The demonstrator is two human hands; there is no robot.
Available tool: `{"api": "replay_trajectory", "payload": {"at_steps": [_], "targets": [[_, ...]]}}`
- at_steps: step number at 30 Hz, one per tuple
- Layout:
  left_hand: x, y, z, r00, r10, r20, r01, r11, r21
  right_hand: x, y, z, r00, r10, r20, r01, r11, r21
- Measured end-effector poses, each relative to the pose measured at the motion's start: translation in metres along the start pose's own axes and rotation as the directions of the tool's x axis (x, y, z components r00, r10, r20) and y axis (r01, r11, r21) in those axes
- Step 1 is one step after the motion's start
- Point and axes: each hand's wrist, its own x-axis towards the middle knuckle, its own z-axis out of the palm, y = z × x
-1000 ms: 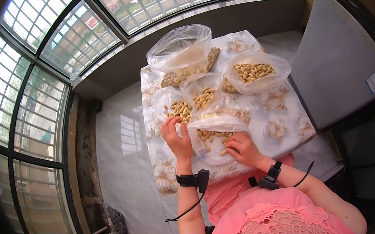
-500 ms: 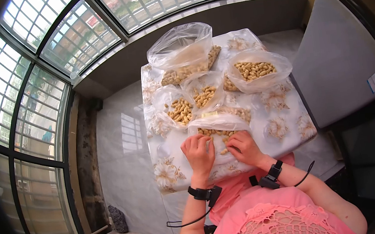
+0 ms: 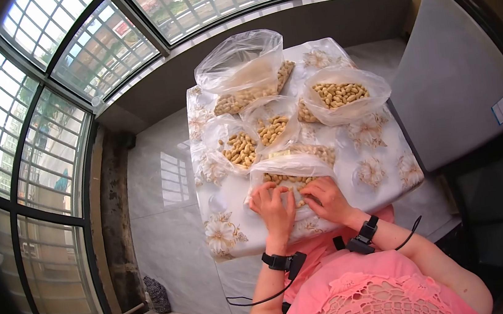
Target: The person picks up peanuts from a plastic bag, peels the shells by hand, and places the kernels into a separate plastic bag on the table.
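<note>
A clear plastic bag (image 3: 302,165) of unshelled peanuts lies at the near edge of the table, its mouth towards me. My left hand (image 3: 274,210) is at the left of this mouth, fingers bent and apart, thumb and forefinger close to a loose peanut (image 3: 299,203). Opposite it, my right hand (image 3: 328,200) has thumb and fingertips pressed together. Whatever its fingertips may hold is too small to make out. More peanuts (image 3: 288,180) show inside the bag just beyond my fingers. Both wrists wear black straps with small devices and cables.
Beyond are further bags of peanuts: a small one at left (image 3: 239,149), one in the middle (image 3: 272,128), a bowl-shaped one at right (image 3: 342,94) and a large one at the back (image 3: 243,83). A flowered cloth (image 3: 223,234) covers the table. A grey appliance (image 3: 459,77) stands right.
My left hand has shifted right and slightly down, closer to the loose peanut and to my right hand, and its fingers have spread. My right hand has barely moved. The bags stay put.
</note>
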Motion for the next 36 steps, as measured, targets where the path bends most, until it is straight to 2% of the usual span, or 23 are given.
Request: {"api": "replay_trajectory", "payload": {"at_steps": [1,7,16,36], "targets": [[-0.003,0.003,0.0,1.0,0.01,0.005,-0.01,0.997,-0.075,0.0,0.0,0.0,0.999,0.04,-0.003,-0.04,0.999,0.02],[-0.016,0.001,0.006,0.999,0.034,0.023,-0.03,0.986,-0.162,0.0,-0.001,-0.002,1.0,0.01,0.025,-0.01,1.0,0.006],[-0.014,0.003,0.001,0.994,0.094,0.049,-0.084,0.981,-0.176,-0.001,0.003,0.0,1.0,0.02,0.017,-0.021,0.999,0.029],[-0.013,0.003,-0.001,0.991,0.119,0.067,-0.102,0.971,-0.214,0.0,0.003,0.001,1.0,0.01,0.005,-0.01,1.0,0.021]]}}
